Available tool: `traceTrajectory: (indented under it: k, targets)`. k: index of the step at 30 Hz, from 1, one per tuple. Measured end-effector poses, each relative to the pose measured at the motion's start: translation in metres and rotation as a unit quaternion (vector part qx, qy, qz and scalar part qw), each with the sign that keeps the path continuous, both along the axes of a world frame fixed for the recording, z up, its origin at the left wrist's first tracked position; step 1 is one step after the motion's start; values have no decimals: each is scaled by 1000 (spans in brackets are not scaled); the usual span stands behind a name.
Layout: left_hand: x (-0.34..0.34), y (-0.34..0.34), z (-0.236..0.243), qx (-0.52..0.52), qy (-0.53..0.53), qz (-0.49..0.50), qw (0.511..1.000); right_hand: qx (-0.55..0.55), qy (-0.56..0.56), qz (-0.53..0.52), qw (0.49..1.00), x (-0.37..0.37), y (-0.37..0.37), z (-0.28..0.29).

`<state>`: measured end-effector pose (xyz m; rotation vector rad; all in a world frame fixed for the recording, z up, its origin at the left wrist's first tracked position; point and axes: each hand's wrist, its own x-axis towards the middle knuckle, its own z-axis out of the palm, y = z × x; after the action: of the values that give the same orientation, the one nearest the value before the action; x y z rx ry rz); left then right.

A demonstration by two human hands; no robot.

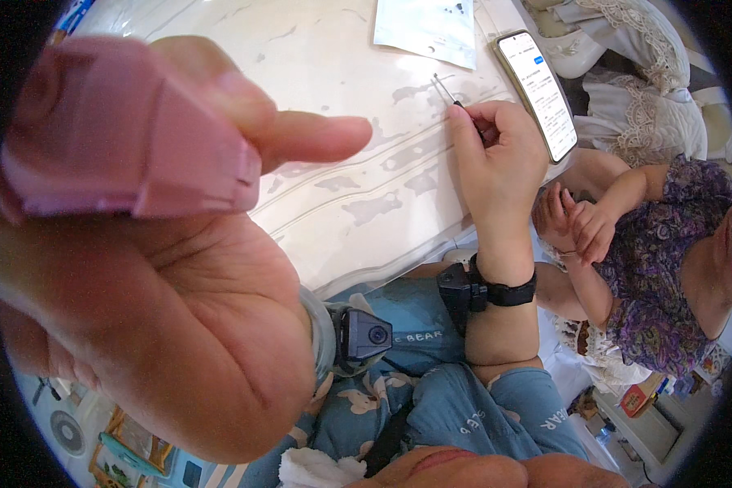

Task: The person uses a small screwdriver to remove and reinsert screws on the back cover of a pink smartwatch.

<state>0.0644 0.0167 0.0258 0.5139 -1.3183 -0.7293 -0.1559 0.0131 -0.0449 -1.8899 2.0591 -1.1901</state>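
Note:
Very close on the left, my left hand (195, 309) is raised with its fingers wrapped round an angular pink plastic case (130, 138). The thumb sticks out to the right past the case's edge. What the case belongs to cannot be made out, and most of the fingers lie behind or below it. Over the table's right part, my right hand (504, 154) pinches a small screwdriver (446, 89). Its thin metal shaft points up and left, and its dark handle is mostly hidden in the fingers.
A lit phone (538, 93) lies right of my right hand. Beyond the screwdriver is a white pouch (425, 31) on the pale marbled table (325, 236). At the right sits another person (667, 236), hands together, near lace-covered chairs (642, 114).

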Motion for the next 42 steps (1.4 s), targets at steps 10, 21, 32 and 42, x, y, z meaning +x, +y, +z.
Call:
traceTrajectory:
  k: [10, 21, 32, 42]
  targets:
    - [4, -1, 0, -8, -9, -11, 1000, 15, 4, -5, 1000, 0, -1, 0]
    - [4, -2, -1, -22, 0, -29, 999, 14, 8, -9, 1000, 2, -2, 1]
    - [-2, -2, -1, -10, 33, -8, 999, -32, 3, -13, 999, -9, -9, 1]
    - [-17, -9, 1, -16, 47, -51, 997, 64, 37, 14, 997, -4, -34, 9]
